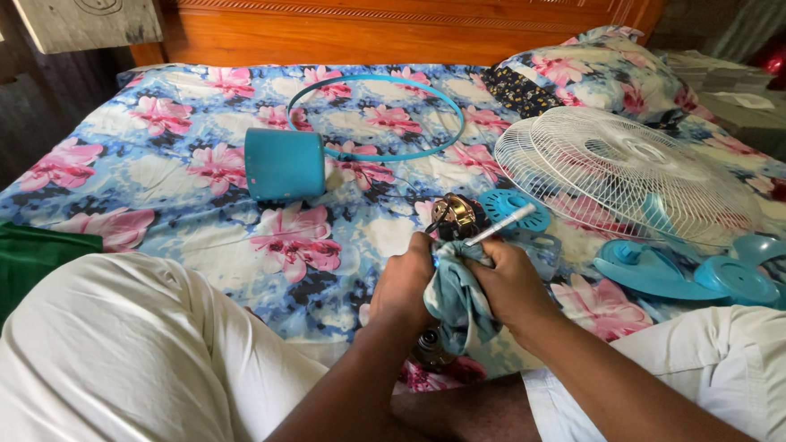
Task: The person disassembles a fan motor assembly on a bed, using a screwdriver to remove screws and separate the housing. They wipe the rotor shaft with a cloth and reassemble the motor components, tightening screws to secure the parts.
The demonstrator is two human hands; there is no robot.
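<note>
Fan motor (pixel 456 217): bare metal, rounded, with dark and coppery windings showing; it sits at the top of the bundle held in both hands, above the person's lap near the bed's foot edge.
Cloth (pixel 457 298): soft grey-blue rag, crumpled and draped around the lower part of the motor, hanging in folds between the hands.
Left hand (pixel 405 284): fingers clenched around the cloth and the motor body from the left side.
Right hand (pixel 504 281): closed around the cloth from the right, also pinching a thin white stick-like tool (pixel 501 227) that slants up toward the right.
Bedsheet (pixel 171 173): smooth printed fabric, blue and white with large pink flowers, covering the bed.
Motor cover (pixel 285 164): teal plastic, cylindrical cup shape, lying on its side near the middle of the bed, well apart from the hands.
Guard ring (pixel 376 118): thin teal hoop, flat on the sheet toward the head edge, just behind the cover.
Fan grille (pixel 624 173): white wire mesh, round and domed, resting toward the right edge of the bed.
Fan blades (pixel 677 267): glossy teal plastic, curved and broad, lying just in front of the grille near the right knee.
Small round part (pixel 512 209): teal plastic disc with spokes, just behind the motor.
Headboard (pixel 403 20): carved orange-brown wood along the head edge.
Pillow (pixel 598 75): soft, same floral print, at the right head corner.
</note>
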